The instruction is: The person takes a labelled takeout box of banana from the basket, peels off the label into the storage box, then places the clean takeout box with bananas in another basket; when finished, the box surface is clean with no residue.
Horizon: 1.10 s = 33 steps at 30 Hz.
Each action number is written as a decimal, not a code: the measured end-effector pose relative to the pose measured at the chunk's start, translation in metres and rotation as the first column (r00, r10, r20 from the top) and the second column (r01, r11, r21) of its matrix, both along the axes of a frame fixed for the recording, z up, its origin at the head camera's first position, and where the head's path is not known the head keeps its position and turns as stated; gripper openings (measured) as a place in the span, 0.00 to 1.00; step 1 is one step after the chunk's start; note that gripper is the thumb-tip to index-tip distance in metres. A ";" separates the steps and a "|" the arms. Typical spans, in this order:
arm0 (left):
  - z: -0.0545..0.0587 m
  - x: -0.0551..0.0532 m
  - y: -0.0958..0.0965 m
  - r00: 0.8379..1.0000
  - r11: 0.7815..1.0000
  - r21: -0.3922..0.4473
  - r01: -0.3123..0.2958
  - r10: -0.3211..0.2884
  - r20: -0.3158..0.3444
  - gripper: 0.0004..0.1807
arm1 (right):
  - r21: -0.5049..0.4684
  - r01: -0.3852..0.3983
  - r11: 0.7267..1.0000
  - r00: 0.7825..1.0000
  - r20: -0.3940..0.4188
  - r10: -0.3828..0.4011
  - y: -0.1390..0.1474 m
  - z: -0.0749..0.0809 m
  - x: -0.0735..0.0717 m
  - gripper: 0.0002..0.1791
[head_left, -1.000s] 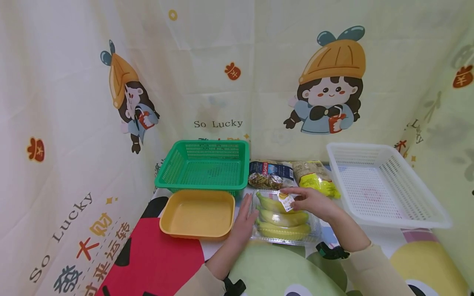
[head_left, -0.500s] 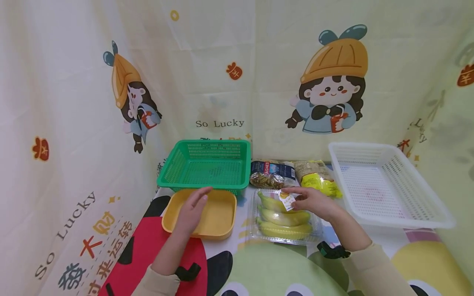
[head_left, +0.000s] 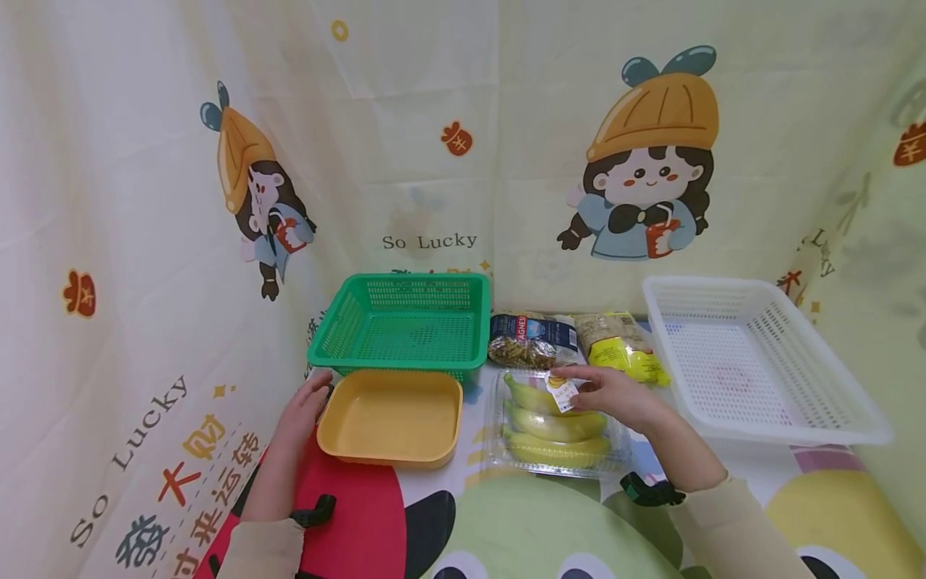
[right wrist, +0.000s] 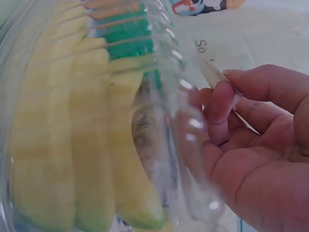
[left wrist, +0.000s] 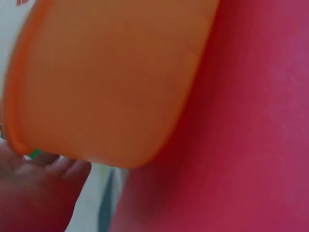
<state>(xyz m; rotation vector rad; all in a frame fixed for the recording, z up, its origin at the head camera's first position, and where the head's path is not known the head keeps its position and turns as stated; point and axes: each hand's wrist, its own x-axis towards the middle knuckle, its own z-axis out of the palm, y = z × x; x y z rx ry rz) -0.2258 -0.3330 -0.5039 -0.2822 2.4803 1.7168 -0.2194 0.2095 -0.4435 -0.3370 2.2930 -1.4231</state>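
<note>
A clear plastic box (head_left: 618, 454) with several yellow-green bananas (head_left: 555, 425) inside lies on the table. Above its far right part, my right hand (head_left: 624, 398) pinches a small white label (head_left: 562, 394) printed with bananas. In the right wrist view, thumb and fingers grip the label (right wrist: 215, 77) beside the box wall. My left hand (head_left: 298, 414) is at the left side of the yellow tray (head_left: 387, 422), its fingers fairly straight by the far left corner. The left wrist view shows the tray's outer wall (left wrist: 111, 87) close up, with fingertips partly hidden behind it.
Behind the yellow tray stands a green basket (head_left: 477, 330). A dark-labelled pasta bag (head_left: 531, 339) and a yellow-bottomed bag (head_left: 622, 350) lie beyond the bananas. On the right is a white basket (head_left: 777, 434). Patterned cloth (head_left: 506, 161) hangs behind and at both sides.
My left hand has left the banana box's left side, crossed over the yellow tray and come down at the tray's left side. My right hand keeps its pinch on the label, almost unmoved.
</note>
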 end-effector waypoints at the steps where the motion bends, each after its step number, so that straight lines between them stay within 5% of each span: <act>1: -0.003 -0.002 -0.001 0.999 0.998 0.052 0.035 -0.035 0.012 0.31 | -0.005 -0.005 1.000 1.000 -0.003 0.005 0.000 0.000 0.000 0.29; 6: -0.018 -0.007 -0.001 0.992 0.973 0.202 0.109 -0.121 0.046 0.31 | -0.017 -0.005 1.000 1.000 -0.004 0.005 0.000 0.000 0.000 0.29; 14: -0.026 -0.009 0.000 0.995 0.915 0.402 0.035 -0.070 0.073 0.33 | 0.018 0.001 1.000 1.000 -0.016 -0.001 -0.001 -0.002 0.000 0.28; 22: -0.021 -0.006 0.012 0.996 0.908 0.419 -0.007 -0.032 0.087 0.32 | 0.021 0.028 0.999 0.999 0.019 -0.028 -0.001 -0.004 -0.001 0.27; 33: -0.021 -0.004 0.031 0.996 0.890 0.456 0.007 -0.044 0.071 0.32 | 0.027 0.030 0.999 0.999 0.026 -0.031 -0.001 -0.002 -0.001 0.29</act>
